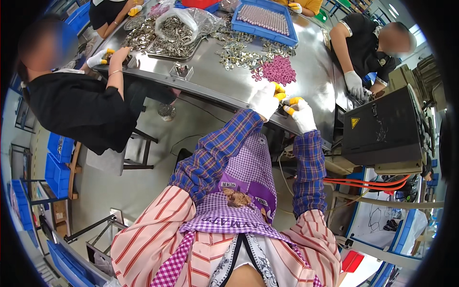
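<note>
At the metal table's near edge, my left hand (264,100) and my right hand (302,115) come close together, both in white gloves with yellow fingertips. The fingers of each are bent into a pinch. Between them is something small and dark, too hidden to name. Just beyond my left hand lies a pile of small pink rings (278,71). Loose small metal parts (237,56) spread over the table behind and to the left of the rings.
A blue tray (292,39) with rows of pinkish parts stands at the back of the metal table (210,79). Left of it are a bag of metal parts (176,27) and a small clear box (181,71). Co-workers sit left, right and far. A dark machine box (382,131) stands right.
</note>
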Available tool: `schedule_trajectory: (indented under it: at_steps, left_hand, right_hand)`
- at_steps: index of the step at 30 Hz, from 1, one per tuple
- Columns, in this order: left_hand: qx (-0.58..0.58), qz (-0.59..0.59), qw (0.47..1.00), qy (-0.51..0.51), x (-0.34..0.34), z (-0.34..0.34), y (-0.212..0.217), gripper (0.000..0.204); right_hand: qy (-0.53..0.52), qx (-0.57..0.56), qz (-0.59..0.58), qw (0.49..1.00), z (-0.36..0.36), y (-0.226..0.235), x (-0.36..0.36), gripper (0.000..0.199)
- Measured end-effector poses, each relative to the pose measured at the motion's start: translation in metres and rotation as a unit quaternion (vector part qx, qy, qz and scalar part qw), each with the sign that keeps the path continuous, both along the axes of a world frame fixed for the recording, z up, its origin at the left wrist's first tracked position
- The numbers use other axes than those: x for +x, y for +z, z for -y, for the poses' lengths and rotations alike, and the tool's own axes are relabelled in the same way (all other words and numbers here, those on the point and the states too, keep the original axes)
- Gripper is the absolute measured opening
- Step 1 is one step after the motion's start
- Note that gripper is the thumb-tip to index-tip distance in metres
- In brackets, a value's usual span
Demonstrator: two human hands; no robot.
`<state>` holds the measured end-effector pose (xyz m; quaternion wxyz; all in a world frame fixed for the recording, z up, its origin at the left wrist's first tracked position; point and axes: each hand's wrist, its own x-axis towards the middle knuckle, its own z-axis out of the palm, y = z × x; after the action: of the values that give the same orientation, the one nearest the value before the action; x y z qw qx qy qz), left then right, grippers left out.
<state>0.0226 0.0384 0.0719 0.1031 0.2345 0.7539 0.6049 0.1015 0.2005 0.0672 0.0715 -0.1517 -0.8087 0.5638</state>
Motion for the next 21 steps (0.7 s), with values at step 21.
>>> schedule_trajectory:
  at_steps: [21]
  left_hand:
    - [-0.224,-0.171,0.959,0.01,-0.017,0.022,0.01,0.045]
  right_hand:
    - [-0.082,0.431,-0.083,0.895,-0.004,-0.015,0.038,0.043]
